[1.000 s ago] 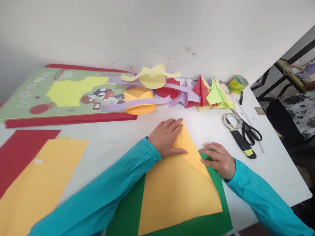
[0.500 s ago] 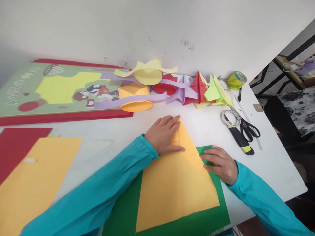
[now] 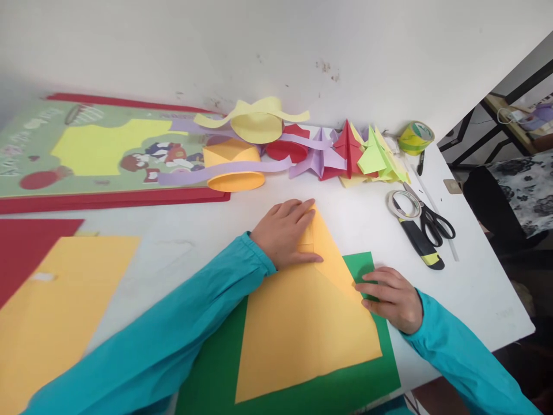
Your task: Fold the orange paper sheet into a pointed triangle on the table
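A sheet of orange-yellow paper [image 3: 306, 328] lies on a green sheet [image 3: 207, 369], its top corners folded inward to a point. My left hand [image 3: 287, 233] rests flat over the folded top, fingers stretched toward the tip and thumb pointing right. Along the right folded edge is my right hand [image 3: 393, 297], its fingers apart and the fingertips touching the paper's edge. Neither hand grips anything.
Scissors [image 3: 436, 222], a tape roll [image 3: 404, 204] and a utility knife [image 3: 421, 245] lie at the right. Folded paper planes [image 3: 348, 150] and paper crowns [image 3: 235, 167] line the wall. More orange paper [image 3: 78, 294] and a decorated green board [image 3: 38, 138] are at left.
My right hand has slid slightly down along the folded right edge. My left hand stays on the top of the paper. The whole view has shifted a little.
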`<act>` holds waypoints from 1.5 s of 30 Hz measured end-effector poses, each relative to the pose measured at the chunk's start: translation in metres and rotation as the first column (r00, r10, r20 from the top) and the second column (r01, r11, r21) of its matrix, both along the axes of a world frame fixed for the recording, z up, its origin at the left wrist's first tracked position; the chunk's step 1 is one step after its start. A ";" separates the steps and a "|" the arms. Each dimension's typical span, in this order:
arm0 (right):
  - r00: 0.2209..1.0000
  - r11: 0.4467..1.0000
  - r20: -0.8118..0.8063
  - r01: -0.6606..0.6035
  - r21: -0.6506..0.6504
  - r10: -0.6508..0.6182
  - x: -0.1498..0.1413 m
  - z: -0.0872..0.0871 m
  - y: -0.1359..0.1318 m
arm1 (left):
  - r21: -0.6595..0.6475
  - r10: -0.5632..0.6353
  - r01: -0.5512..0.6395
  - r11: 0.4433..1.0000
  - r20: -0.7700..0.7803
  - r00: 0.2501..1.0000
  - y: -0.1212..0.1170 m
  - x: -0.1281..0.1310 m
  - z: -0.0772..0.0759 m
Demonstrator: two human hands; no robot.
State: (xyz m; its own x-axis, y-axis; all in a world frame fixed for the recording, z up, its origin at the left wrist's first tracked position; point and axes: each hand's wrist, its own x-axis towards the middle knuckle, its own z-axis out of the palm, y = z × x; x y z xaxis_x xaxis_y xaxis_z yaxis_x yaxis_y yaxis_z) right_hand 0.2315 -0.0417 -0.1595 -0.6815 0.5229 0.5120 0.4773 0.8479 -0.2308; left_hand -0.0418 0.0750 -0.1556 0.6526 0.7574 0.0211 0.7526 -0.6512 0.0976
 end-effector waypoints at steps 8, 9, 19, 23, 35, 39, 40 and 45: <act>1.000 0.998 0.003 0.017 -0.064 -0.017 0.006 0.000 -0.014 | -0.005 0.010 -0.010 1.000 -0.010 1.000 0.000 0.000 0.001; 1.000 0.998 -0.004 0.014 -0.065 -0.014 0.007 0.000 -0.016 | -0.004 0.011 -0.011 1.000 -0.010 1.000 0.000 0.000 0.001; 0.999 0.996 -0.025 0.027 -0.081 -0.029 0.011 0.002 -0.029 | -0.006 0.007 -0.007 1.000 -0.028 1.000 0.001 0.000 0.000; 0.999 0.995 -0.009 0.032 -0.090 -0.033 0.011 0.004 -0.033 | -0.003 0.006 -0.006 1.000 -0.007 1.000 0.000 0.000 0.000; 0.980 0.972 -0.170 0.063 -0.227 -0.103 0.019 0.015 -0.024 | 0.022 -0.007 0.006 1.000 0.017 1.000 0.001 0.000 -0.003; 0.992 0.977 -0.062 0.098 -0.188 -0.111 0.004 0.013 -0.005 | 0.029 -0.014 0.014 0.999 0.017 1.000 0.000 -0.001 -0.003; 0.993 0.979 -0.030 0.109 -0.174 -0.116 -0.001 0.013 0.002 | 0.034 -0.016 0.016 0.999 0.019 1.000 0.000 -0.001 -0.003; 0.990 0.987 0.081 0.126 -0.101 -0.118 -0.027 0.010 0.048 | 0.068 -0.027 0.024 0.997 0.045 0.999 0.000 -0.001 -0.002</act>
